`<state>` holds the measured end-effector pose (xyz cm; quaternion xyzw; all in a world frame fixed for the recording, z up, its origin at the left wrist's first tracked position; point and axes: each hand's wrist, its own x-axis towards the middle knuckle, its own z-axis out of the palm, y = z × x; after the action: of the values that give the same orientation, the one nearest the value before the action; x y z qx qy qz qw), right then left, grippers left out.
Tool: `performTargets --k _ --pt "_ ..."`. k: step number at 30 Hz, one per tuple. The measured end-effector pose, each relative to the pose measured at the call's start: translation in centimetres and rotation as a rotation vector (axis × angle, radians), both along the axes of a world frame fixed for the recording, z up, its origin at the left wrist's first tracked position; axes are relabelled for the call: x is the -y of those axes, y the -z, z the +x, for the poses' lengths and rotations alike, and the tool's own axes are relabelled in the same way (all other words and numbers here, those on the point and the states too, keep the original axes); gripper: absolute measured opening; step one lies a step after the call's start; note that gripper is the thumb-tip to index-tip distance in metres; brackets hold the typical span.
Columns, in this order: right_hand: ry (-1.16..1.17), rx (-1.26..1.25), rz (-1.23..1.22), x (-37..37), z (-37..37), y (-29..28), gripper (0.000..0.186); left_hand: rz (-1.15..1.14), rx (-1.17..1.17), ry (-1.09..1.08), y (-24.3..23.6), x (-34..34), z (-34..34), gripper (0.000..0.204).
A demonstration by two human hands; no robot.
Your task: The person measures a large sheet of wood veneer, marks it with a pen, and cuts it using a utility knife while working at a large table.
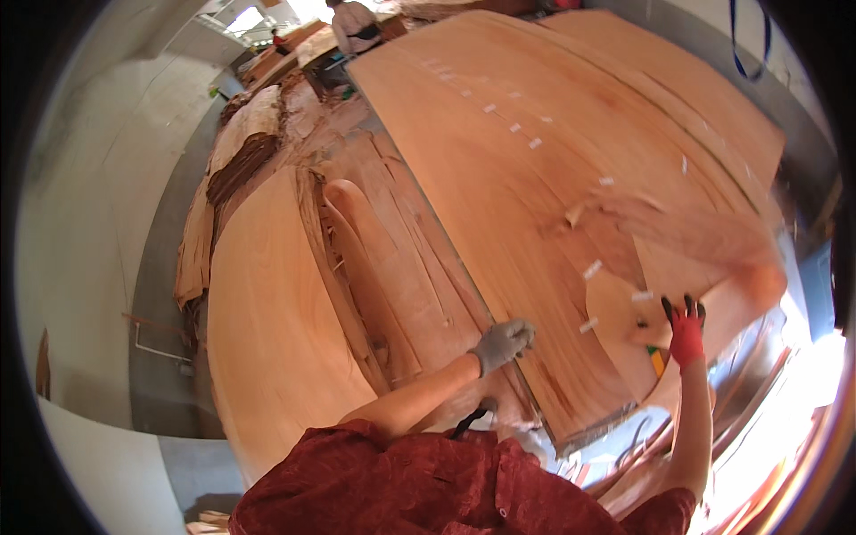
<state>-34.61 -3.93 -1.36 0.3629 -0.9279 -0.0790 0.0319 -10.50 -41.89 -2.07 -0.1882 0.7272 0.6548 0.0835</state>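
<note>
A broad stack of wood veneer sheets (473, 196) lies before me, with short strips of white tape (593, 268) stuck along the seams of the top sheet. My left hand (506, 345), in a grey glove, is curled closed at the stack's near left edge. Whatever its fingers hold, if anything, is hidden. Over the near right part of the stack, my right hand (687, 337) wears a red glove with dark fingertips. Its fingers are spread and grip nothing. Beyond it, a loose veneer piece (687, 230) is blurred and curled up at its right end.
Left of the stack lies another pale veneer sheet (263, 303), beside a rolled veneer piece (361, 214) and scraps. A small yellow and green object (657, 361) sits near my right wrist. Another person (355, 25) stands at the far end. A pale wall (85, 205) runs along the left.
</note>
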Motion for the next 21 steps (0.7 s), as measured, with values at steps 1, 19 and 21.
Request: performTargets --k 1,19,21 --pt "0.018 -0.035 -0.002 0.3 -2.5 -0.3 0.071 -0.021 0.013 0.028 -2.7 2.0 -2.4 0.024" --pt "-0.088 -0.165 -0.262 -8.6 3.9 -6.4 0.035 -0.047 -0.115 -0.211 2.5 1.9 9.1 0.016" --pt "-0.081 -0.137 -0.238 -9.9 4.6 -6.1 0.034 -0.137 -0.174 -0.208 1.7 -1.5 6.7 0.019"
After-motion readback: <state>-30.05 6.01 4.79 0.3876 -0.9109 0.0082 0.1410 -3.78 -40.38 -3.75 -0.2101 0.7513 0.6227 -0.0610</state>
